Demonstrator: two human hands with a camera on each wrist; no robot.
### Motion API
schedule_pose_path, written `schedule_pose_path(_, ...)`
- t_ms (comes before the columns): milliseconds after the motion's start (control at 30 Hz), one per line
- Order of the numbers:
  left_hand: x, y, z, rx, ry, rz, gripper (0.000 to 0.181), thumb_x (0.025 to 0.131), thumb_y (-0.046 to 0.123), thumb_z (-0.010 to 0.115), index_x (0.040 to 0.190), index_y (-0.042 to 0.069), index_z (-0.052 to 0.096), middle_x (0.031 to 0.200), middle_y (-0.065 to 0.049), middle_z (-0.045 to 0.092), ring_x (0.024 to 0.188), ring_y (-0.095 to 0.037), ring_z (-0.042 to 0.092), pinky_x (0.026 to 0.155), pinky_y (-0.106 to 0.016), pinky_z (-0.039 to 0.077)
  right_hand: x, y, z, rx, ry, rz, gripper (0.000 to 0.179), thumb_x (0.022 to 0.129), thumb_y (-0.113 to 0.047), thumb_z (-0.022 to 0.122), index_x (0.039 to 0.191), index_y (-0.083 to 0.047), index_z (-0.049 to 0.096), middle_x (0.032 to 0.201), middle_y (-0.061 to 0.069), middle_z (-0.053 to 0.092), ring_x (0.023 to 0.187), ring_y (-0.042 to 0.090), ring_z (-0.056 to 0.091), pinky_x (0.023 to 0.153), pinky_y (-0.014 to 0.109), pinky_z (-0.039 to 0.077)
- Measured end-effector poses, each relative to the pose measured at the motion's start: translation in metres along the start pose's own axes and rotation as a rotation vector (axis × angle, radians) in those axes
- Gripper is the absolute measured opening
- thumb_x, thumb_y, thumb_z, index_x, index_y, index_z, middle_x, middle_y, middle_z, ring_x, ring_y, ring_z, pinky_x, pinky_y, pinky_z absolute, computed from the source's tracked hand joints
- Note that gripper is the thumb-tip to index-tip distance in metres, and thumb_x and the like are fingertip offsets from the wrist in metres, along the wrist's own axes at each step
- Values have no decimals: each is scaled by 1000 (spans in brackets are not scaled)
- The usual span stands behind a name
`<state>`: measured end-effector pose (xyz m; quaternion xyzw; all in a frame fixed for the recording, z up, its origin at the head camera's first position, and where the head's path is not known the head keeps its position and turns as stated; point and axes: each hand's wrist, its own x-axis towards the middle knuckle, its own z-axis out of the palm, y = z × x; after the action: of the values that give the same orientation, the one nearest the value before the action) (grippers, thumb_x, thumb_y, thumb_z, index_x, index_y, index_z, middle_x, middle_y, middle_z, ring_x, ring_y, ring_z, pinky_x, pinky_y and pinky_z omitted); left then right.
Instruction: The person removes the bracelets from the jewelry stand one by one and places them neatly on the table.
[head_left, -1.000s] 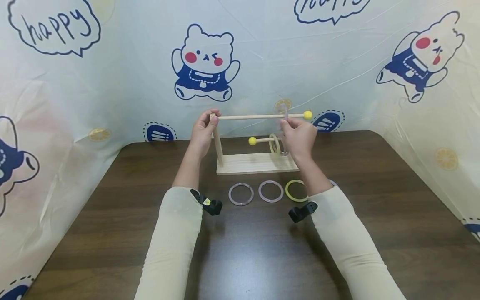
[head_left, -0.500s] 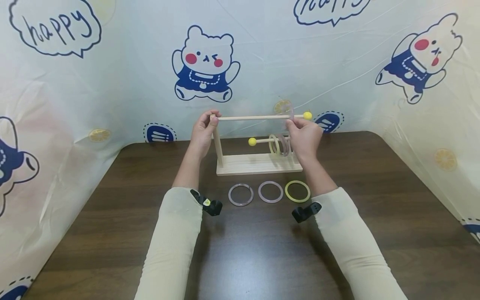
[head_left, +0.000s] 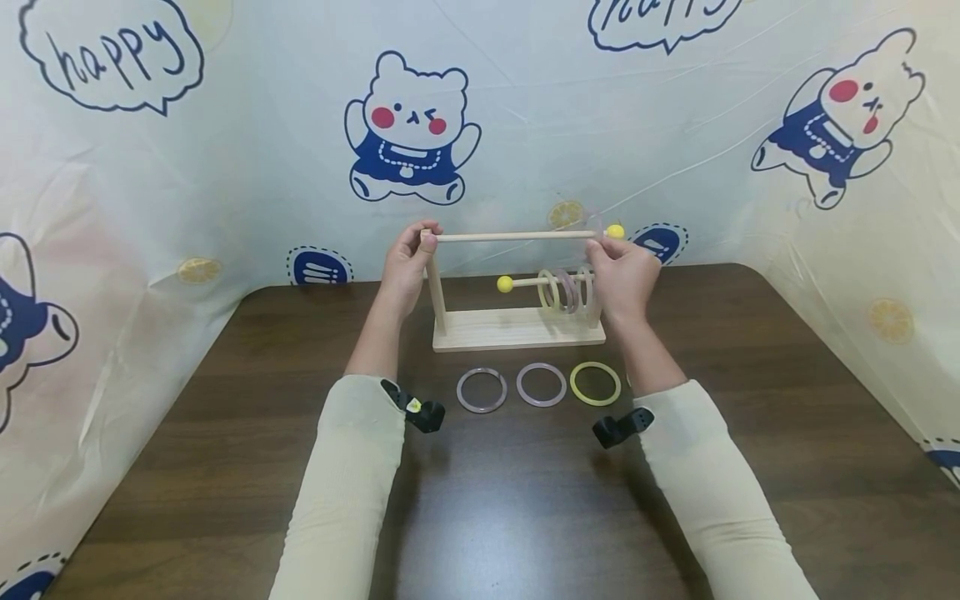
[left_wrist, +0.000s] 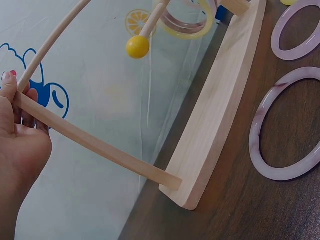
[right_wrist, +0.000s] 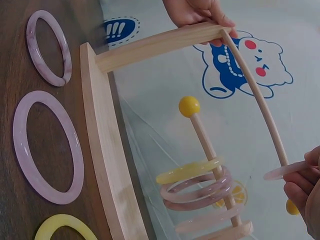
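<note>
My left hand [head_left: 405,262] holds the top of the left post [head_left: 436,292] of a wooden stand [head_left: 517,330], where the upper rod [head_left: 510,237] begins. Thumb and fingers of my right hand [head_left: 628,279] pinch a pale pink bangle [right_wrist: 275,174] that encircles this rod close to its yellow end ball [head_left: 615,231]. On the lower rod [right_wrist: 202,132], tipped with another yellow ball [right_wrist: 189,106], hang several bangles. A yellow bangle [right_wrist: 187,171] is nearest the ball, purplish ones follow, and a pale pink one [right_wrist: 210,219] sits by the rod's base.
In front of the stand, a marbled lilac bangle [head_left: 482,410], a plain lilac bangle [head_left: 542,404] and a yellow bangle [head_left: 596,403] lie in a row on the dark wooden table [head_left: 495,500]. A printed cloth [head_left: 247,150] hangs behind the table.
My right hand has slid the pale pink bangle rightward along the upper rod toward the end ball. My left hand stays on the post.
</note>
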<state>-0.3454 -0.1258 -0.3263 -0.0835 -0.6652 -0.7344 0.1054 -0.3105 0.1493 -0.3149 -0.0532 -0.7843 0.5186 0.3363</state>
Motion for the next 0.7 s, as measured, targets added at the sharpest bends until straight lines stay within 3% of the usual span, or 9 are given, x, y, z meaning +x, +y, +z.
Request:
schedule_pose_path(433, -1, 1, 0, 33, -2, -11, 42, 90, 25, 54, 126, 3, 49, 120, -4, 54, 116, -16, 42, 102, -32, 28, 5, 8, -9, 10, 59, -2, 16, 80, -13, 69, 90, -2, 73, 81, 14, 69, 72, 16, 64, 59, 17, 45)
schedule_pose_path(700, 0, 1, 0, 54, -5, -17, 42, 90, 27, 54, 126, 5, 49, 122, -3, 53, 116, -15, 42, 103, -33, 28, 9, 15, -15, 25, 89, 10, 17, 80, -13, 70, 91, 0, 72, 87, 15, 69, 74, 14, 61, 61, 17, 45)
